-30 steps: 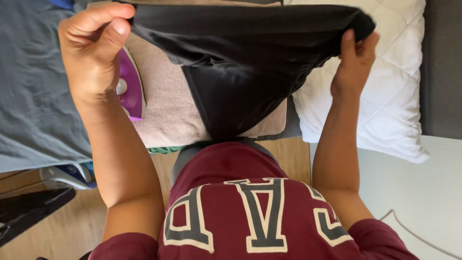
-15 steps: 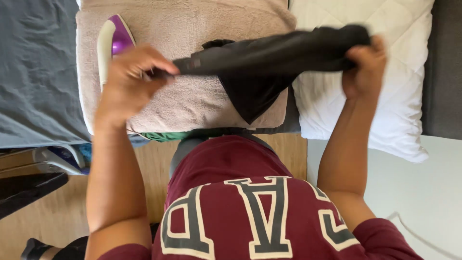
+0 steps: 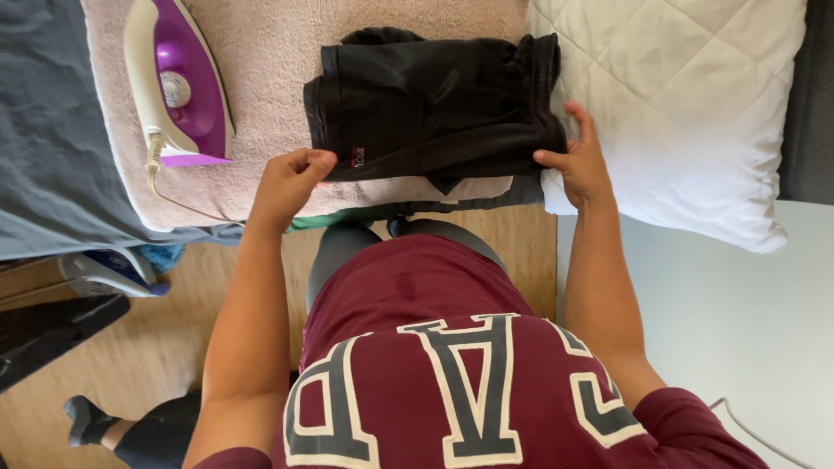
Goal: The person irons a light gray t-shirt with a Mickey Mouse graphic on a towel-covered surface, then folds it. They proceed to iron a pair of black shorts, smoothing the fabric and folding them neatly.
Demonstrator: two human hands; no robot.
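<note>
Pinched near edge of folded black garment [image 3: 430,108] with left hand [image 3: 287,187] and right hand [image 3: 580,165]; laid flat beside purple iron [image 3: 178,82].

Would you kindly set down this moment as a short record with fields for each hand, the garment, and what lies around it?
Left hand: fingers curled on the near left edge of the garment
Right hand: fingers pinching the near right corner
Garment: black folded garment, lying flat on the towel, small label near its left corner
Surface: beige towel spread under the garment
Iron: purple and white iron, lying on the towel left of the garment, apart from it
Right side: white quilted pillow beside the garment
Floor: wooden floor below
</note>
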